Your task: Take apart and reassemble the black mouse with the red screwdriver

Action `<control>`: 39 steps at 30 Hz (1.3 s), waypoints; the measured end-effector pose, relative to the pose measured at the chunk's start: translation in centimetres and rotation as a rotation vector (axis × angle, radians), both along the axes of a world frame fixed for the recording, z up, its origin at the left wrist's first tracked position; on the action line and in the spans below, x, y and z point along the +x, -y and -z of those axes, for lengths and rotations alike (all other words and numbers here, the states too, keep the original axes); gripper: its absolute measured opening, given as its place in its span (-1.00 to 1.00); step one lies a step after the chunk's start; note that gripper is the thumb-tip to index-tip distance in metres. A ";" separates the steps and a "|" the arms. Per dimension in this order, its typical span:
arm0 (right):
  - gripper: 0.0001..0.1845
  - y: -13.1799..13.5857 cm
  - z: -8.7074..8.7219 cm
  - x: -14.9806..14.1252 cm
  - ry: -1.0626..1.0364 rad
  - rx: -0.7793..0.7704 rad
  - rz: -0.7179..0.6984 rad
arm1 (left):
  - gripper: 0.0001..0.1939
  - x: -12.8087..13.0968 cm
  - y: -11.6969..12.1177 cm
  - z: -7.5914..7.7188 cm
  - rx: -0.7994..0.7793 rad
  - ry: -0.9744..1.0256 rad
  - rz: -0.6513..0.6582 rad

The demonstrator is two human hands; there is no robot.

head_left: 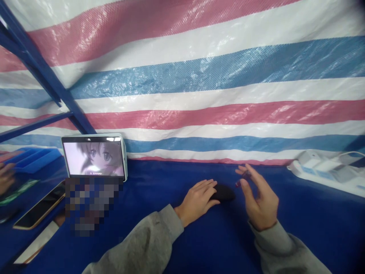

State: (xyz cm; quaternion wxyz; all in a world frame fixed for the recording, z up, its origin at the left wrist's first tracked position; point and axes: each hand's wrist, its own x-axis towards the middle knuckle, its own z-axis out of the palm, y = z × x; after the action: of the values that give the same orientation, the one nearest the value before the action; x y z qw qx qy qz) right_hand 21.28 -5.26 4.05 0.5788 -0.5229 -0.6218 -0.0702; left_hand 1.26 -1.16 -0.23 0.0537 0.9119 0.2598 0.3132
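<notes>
On the blue tabletop (211,243) lies a black, flat, rounded object (225,193), its exact kind unclear. My left hand (199,199) has its fingers and thumb around the left end of it, palm down. To the right, my right hand (261,199) is raised a little above the table, thumb and forefinger curled toward each other. Between their tips shows a small dark reddish thing (238,183), blurred and too small to name. Both arms wear grey sleeves.
A tablet (94,158) playing a cartoon stands at the left behind a pixelated patch. Nearby are a phone (40,205), a blue tray (32,160) and another person's blurred hand (6,178). White power strips (327,173) lie far right. Striped sheeting (199,80) hangs behind.
</notes>
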 end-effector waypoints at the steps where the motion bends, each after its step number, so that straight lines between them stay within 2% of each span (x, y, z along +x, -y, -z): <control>1: -0.55 0.0 -0.1 0.0 0.022 0.027 0.043 | -0.73 0.0 0.0 0.0 0.001 0.006 0.002; 4: -0.57 -0.1 -0.2 0.1 0.031 0.112 0.126 | -0.73 0.0 0.0 0.1 -0.001 0.003 -0.004; 9: -0.54 0.0 -0.3 0.1 0.045 0.051 -0.032 | -0.73 0.0 0.1 -0.1 0.003 -0.025 -0.007; 13: -0.59 0.0 -0.5 0.1 0.035 0.097 0.062 | -0.74 -0.1 0.1 -0.1 -0.012 -0.005 -0.004; 18: -0.51 0.1 -0.6 0.1 0.021 0.016 -0.037 | -0.73 0.0 0.0 0.0 -0.010 0.014 0.003; 24: -0.56 0.2 -0.6 0.0 0.053 0.070 0.005 | -0.72 -0.1 0.1 0.0 -0.006 -0.002 0.006; 28: -0.45 0.1 -0.4 0.1 0.049 -0.013 -0.049 | -0.73 -0.1 0.2 -0.1 -0.002 0.004 0.001; 33: -0.49 -0.1 -0.3 0.2 0.055 0.048 0.039 | -0.72 -0.1 0.1 0.1 0.009 -0.012 -0.005; 37: -0.48 -0.1 -0.2 0.3 0.022 -0.012 -0.038 | -0.72 0.0 0.0 0.1 0.020 -0.039 -0.008; 39: -0.50 -0.2 -0.3 0.3 0.041 -0.004 -0.014 | -0.73 0.0 0.1 -0.1 0.018 -0.031 -0.003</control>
State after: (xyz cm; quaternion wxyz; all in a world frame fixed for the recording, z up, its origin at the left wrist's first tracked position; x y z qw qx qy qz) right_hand 21.60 -5.09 4.35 0.5654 -0.5181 -0.6374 -0.0757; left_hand 1.22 -1.22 -0.13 0.0410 0.9166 0.2592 0.3016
